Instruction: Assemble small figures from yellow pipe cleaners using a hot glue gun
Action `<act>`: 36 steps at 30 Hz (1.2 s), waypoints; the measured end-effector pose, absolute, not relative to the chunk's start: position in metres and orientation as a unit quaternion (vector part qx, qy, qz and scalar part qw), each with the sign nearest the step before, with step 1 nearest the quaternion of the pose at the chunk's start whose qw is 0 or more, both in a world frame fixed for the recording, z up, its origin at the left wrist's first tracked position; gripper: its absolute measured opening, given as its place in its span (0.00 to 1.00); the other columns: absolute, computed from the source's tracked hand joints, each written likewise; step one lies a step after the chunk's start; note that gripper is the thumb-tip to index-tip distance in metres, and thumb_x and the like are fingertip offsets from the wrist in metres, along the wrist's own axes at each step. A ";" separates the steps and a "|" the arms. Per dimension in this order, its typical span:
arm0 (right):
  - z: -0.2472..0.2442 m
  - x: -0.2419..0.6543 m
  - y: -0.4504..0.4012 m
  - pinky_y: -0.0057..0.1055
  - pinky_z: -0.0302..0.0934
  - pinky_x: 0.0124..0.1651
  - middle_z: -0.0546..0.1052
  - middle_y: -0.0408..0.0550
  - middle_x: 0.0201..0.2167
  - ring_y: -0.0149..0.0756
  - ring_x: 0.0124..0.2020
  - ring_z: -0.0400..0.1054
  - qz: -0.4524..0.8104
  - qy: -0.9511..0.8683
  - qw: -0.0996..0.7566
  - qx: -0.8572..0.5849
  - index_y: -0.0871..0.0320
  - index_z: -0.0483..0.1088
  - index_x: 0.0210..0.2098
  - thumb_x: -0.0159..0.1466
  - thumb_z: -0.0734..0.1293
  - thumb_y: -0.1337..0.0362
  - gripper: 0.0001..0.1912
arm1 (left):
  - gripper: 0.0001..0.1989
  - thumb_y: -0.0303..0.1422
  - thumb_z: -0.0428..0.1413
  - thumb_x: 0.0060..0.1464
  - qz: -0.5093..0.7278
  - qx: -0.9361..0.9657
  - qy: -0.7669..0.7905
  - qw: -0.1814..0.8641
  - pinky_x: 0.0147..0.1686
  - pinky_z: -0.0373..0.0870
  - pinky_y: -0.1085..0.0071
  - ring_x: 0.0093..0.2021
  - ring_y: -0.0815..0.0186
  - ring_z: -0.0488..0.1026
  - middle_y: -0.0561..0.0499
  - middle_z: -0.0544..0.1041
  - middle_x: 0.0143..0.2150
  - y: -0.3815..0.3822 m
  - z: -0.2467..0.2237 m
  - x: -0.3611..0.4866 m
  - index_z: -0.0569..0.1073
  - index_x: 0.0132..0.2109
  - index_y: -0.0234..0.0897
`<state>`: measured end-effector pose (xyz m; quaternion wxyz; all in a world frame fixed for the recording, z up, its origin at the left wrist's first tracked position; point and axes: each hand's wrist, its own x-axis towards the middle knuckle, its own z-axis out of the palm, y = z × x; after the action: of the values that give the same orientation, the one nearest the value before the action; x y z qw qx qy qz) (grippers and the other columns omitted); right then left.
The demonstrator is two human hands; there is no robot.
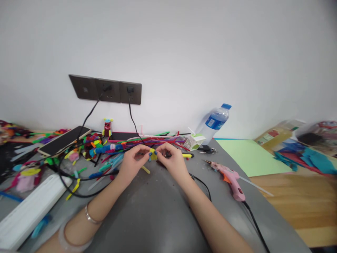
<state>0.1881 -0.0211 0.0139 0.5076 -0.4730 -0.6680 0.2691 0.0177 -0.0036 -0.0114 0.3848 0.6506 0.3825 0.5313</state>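
Between my two hands, above the grey table, is a small fuzzy yellow piece [153,154] that looks like bent pipe cleaner. My left hand [133,162] pinches its left side between thumb and forefinger. From the other side, my right hand [172,162] pinches it the same way, the fingertips of both hands nearly meeting. A short yellow strip [145,170] lies just below my left fingers. Beyond the hands, a pile of coloured pipe cleaners [158,140] runs along the wall. Part of the yellow piece is hidden by my fingers.
A pink glue gun [231,179] lies at right, its black cord running off the front. Behind stand a water bottle [216,123] and a small drink carton [194,141]. Leftward are a phone [65,140], a white power strip [34,211], looping cables and several fuzzy figures.
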 end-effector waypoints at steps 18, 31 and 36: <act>0.015 0.186 -0.022 0.29 0.59 0.32 0.73 0.43 0.25 0.32 0.25 0.62 0.281 -0.661 0.506 -0.477 0.57 0.71 0.28 0.57 0.65 0.67 0.03 | 0.05 0.32 0.61 0.53 0.541 0.662 0.383 0.350 0.37 0.79 0.70 0.36 0.63 0.80 0.48 0.83 0.35 -0.006 -0.005 0.017 0.80 0.36 0.37; 0.015 0.187 -0.022 0.29 0.59 0.32 0.72 0.42 0.25 0.31 0.25 0.62 0.284 -0.663 0.507 -0.472 0.58 0.71 0.28 0.57 0.65 0.67 0.03 | 0.05 0.31 0.60 0.53 0.543 0.670 0.375 0.340 0.36 0.78 0.71 0.36 0.63 0.79 0.49 0.82 0.35 -0.005 -0.007 0.017 0.80 0.36 0.38; 0.014 0.186 -0.022 0.29 0.59 0.32 0.73 0.43 0.25 0.32 0.26 0.63 0.278 -0.662 0.508 -0.476 0.57 0.72 0.28 0.57 0.65 0.67 0.03 | 0.05 0.32 0.60 0.53 0.543 0.669 0.381 0.335 0.36 0.78 0.71 0.36 0.63 0.79 0.48 0.82 0.35 -0.006 -0.005 0.017 0.80 0.36 0.38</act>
<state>0.1865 -0.0222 0.0141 0.5082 -0.4760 -0.6619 0.2777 0.0167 -0.0064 -0.0049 0.3352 0.6691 0.3808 0.5431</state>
